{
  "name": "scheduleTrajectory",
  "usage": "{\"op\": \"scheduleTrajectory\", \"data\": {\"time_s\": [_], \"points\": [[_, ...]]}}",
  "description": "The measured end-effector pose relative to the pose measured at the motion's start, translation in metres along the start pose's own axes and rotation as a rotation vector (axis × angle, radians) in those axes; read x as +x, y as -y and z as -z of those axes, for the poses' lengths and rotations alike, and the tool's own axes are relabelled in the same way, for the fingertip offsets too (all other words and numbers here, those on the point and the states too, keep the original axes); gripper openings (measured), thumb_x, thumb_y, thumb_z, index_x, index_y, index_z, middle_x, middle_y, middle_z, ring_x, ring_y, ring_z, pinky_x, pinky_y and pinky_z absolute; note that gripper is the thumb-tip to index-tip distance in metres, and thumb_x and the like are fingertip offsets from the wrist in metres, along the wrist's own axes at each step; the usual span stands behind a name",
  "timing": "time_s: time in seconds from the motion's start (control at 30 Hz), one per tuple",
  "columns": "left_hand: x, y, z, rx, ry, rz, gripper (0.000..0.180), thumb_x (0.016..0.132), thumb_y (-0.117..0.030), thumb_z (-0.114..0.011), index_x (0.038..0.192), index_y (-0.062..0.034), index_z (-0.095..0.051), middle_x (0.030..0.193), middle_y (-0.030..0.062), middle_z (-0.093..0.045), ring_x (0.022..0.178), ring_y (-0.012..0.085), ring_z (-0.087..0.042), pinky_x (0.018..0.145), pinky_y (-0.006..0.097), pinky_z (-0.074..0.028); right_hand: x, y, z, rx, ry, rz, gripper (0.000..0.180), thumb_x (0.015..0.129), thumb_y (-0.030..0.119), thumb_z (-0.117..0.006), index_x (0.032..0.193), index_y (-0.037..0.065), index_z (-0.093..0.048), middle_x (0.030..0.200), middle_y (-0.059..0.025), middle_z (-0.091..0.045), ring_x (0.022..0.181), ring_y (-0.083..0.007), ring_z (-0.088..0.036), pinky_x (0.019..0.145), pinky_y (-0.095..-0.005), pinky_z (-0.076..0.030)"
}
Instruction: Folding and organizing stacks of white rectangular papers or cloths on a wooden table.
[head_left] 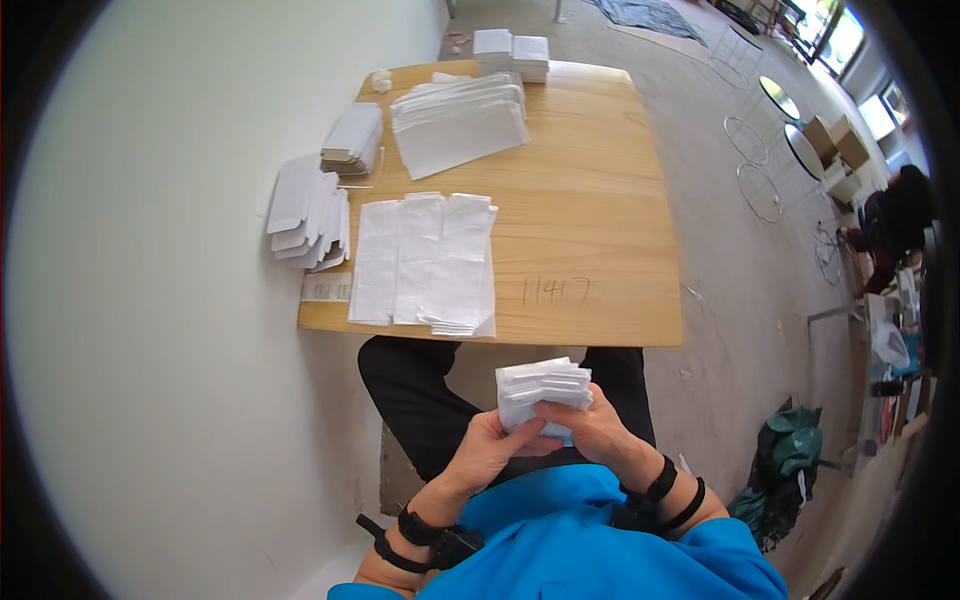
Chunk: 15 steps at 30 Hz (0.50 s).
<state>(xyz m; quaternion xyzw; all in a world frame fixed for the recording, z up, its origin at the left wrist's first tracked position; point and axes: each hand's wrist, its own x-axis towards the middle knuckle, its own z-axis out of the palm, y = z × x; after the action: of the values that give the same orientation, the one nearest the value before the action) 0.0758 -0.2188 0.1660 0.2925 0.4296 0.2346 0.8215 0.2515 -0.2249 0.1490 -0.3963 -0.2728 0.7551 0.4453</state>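
Note:
Over my lap, just off the table's front edge, I hold a small stack of folded white sheets (535, 388) in both hands. My left hand (492, 447) grips its lower left side, with the thumb laid across the bottom. My right hand (590, 425) is closed round its right side, with the thumb on the front. The layers show as uneven edges at the top right. On the table (590, 190), a wider pile of flat white sheets (425, 265) with creases lies near the front left edge.
Flattened white cartons (305, 215) overhang the table's left edge by the wall, with another carton stack (352, 138) behind. White sheets (460, 120) and two small white stacks (511, 52) lie at the back. Round-topped stools (780, 97), a dark green bag (790, 450) and another person (895, 225) are on the right.

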Motion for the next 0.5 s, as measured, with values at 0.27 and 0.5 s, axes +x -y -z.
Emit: {"op": "scheduleTrajectory", "data": {"time_s": [0.27,0.5], "points": [[0.001,-0.008,-0.014,-0.146,-0.072,0.039,0.033,0.094,-0.018,-0.058,0.116,0.007,-0.056,0.102,0.0192,-0.066,0.09,0.0274,-0.069,0.081,0.037,-0.059,-0.016,0.016,0.017,0.177,-0.131,0.051,0.048,0.095,0.032,-0.056,0.131,0.003,-0.044,0.124,-0.011,-0.055,0.113,-0.018,-0.053,0.092,-0.0336,-0.045],[0.009,-0.003,-0.022,-0.128,-0.01,0.135,0.055,0.1,-0.039,-0.04,0.13,0.0074,-0.041,0.113,0.0236,-0.061,0.096,0.0305,-0.067,0.084,0.04,-0.057,-0.037,0.022,0.027,-0.03,-0.27,0.07,0.048,0.098,0.039,-0.048,0.13,0.003,-0.047,0.118,-0.0089,-0.058,0.105,-0.0148,-0.055,0.089,-0.0319,-0.046]]}}
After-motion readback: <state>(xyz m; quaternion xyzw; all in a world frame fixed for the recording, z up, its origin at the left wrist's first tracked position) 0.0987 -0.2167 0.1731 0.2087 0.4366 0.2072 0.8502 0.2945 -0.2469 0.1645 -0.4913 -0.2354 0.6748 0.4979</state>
